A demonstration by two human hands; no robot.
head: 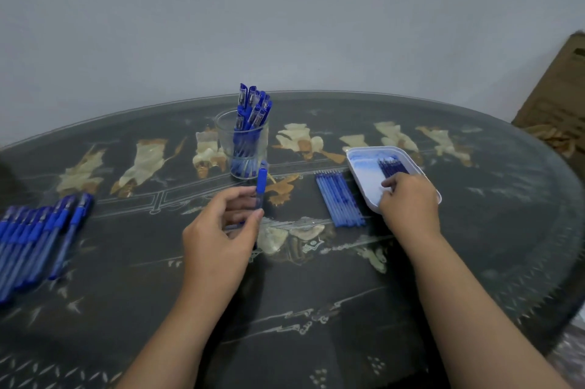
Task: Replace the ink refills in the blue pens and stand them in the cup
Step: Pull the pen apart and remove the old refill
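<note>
Print on cardboard box past desk's right edge: too blurred to read. Left hand over middle of desk, thumb and fingers pinching blue pen, blue end up, just in front of glass cup. Cup toward far edge, packed with upright pens. Right hand in white tray toward right edge, fingers curled at near ends of dark refills; pinching or only touching, cannot tell. Pale refills in a row just left of tray. Row of loose pens at left edge.
</note>
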